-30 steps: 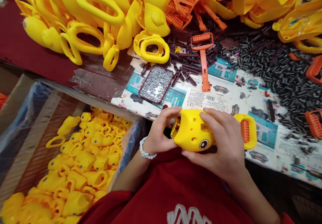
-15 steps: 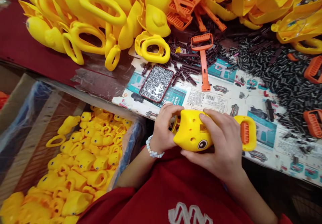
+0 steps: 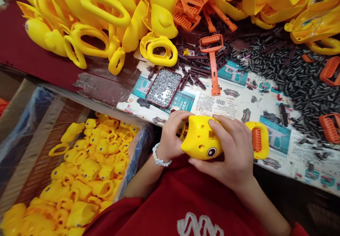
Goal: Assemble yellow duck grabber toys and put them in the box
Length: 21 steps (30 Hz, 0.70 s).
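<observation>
Both my hands hold a yellow plastic duck-shaped toy (image 3: 198, 137) just in front of the table's near edge. Its eye and several small holes face up, and an orange grip piece (image 3: 256, 140) sits inside its yellow loop handle (image 3: 262, 147). My left hand (image 3: 171, 135), with a beaded bracelet (image 3: 159, 156), closes round the toy's left end; its fingertips are partly hidden behind the shell. Over the middle of the toy, my right hand (image 3: 233, 147) is wrapped with thumb below and fingers on top.
A box (image 3: 145, 147) of yellow toy parts stands at lower left. On the table lie a tray of small metal pins (image 3: 164, 88), an orange handle piece (image 3: 213, 64), dark brown plastic strips (image 3: 195, 68), black cylinders (image 3: 294, 76) and yellow duck shells (image 3: 163, 20) heaped at the back.
The table and the hands shift very slightly left in view. Both hands keep the same hold on the toy.
</observation>
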{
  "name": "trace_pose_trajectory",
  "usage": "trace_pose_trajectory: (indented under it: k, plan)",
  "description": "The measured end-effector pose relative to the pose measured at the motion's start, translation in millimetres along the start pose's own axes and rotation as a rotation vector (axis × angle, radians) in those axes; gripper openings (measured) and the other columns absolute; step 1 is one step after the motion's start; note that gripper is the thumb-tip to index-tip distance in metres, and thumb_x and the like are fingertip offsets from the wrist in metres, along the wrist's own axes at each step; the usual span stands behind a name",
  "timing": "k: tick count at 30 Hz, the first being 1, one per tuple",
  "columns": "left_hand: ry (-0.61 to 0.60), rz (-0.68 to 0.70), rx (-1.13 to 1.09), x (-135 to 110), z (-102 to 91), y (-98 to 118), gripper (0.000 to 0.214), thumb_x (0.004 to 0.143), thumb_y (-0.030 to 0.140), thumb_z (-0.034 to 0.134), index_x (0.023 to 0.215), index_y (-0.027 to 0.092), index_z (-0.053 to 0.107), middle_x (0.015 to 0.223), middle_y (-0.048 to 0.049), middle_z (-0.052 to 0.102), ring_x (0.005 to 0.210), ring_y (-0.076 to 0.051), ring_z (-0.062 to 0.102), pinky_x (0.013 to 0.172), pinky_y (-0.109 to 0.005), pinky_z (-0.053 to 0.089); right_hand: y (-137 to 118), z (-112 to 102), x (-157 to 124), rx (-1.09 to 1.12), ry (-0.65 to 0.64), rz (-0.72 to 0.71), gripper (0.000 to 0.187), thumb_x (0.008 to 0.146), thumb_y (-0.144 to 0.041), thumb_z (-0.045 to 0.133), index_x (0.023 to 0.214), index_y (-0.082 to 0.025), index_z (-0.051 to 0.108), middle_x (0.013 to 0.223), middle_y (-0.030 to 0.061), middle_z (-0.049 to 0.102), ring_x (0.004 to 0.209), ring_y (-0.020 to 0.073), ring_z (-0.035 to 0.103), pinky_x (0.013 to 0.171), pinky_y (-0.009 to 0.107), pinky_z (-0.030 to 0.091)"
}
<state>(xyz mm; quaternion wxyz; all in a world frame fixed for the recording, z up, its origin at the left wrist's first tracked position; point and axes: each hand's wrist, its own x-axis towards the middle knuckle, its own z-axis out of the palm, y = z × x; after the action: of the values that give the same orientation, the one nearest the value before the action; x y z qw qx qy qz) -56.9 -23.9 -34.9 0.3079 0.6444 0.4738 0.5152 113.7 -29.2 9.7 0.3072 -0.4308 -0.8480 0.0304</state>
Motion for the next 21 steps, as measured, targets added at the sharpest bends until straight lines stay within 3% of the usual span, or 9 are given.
trace_pose_trajectory:
  k: [5,8,11,13,17,21]
  plan:
    - [-0.141,0.080,-0.071,-5,-7.5,-5,0.058,0.075,0.031,0.069,0.127,0.021,0.047,0.124,-0.0123,0.057,0.117,-0.027,0.055,0.101,-0.042,0.044,2,-1,1,0.018,-0.011,0.029,0.061,0.085,-0.060,0.059,0.122,-0.012,0.046,0.123,0.0160,0.050,0.111,0.0296,0.051,0.096,0.047,0.039]
    - [-0.243,0.093,-0.121,-12,-18.0,-8,0.066,0.079,0.034,0.064,0.139,0.023,0.037,0.145,-0.0155,0.039,0.136,-0.031,0.037,0.112,-0.049,0.033,1,-1,1,0.011,-0.015,0.045,0.059,0.087,-0.058,0.058,0.121,-0.011,0.047,0.122,0.0154,0.050,0.110,0.0300,0.051,0.096,0.047,0.039]
    - [-0.344,0.038,-0.112,-17,-26.3,-7,0.084,0.079,0.040,0.067,0.148,0.023,0.023,0.155,-0.0166,0.023,0.143,-0.034,0.024,0.116,-0.053,0.026,1,1,1,-0.015,-0.038,0.042,0.058,0.089,-0.058,0.055,0.121,-0.011,0.049,0.122,0.0153,0.051,0.111,0.0305,0.050,0.097,0.048,0.038]
    - [-0.398,0.005,-0.113,-16,-28.9,-7,0.094,0.076,0.043,0.072,0.150,0.023,0.018,0.153,-0.0177,0.028,0.140,-0.035,0.030,0.115,-0.052,0.028,1,3,2,-0.035,-0.063,0.034,0.058,0.089,-0.058,0.054,0.122,-0.010,0.049,0.122,0.0154,0.051,0.112,0.0305,0.050,0.097,0.049,0.037]
    - [-0.382,-0.035,-0.142,-12,-29.0,-14,0.093,0.072,0.039,0.077,0.148,0.023,0.025,0.144,-0.0172,0.043,0.129,-0.032,0.048,0.108,-0.045,0.041,5,0,3,-0.032,-0.093,-0.014,0.056,0.090,-0.056,0.055,0.121,-0.010,0.049,0.122,0.0145,0.051,0.110,0.0305,0.051,0.097,0.049,0.038]
    - [-0.351,0.062,-0.102,-13,-24.2,-7,0.096,0.070,0.049,0.076,0.146,0.014,0.029,0.139,-0.0211,0.048,0.128,-0.033,0.050,0.108,-0.044,0.042,10,1,-9,0.022,-0.109,-0.056,0.059,0.085,-0.056,0.061,0.123,-0.012,0.052,0.117,0.0143,0.055,0.097,0.0344,0.055,0.086,0.051,0.041]
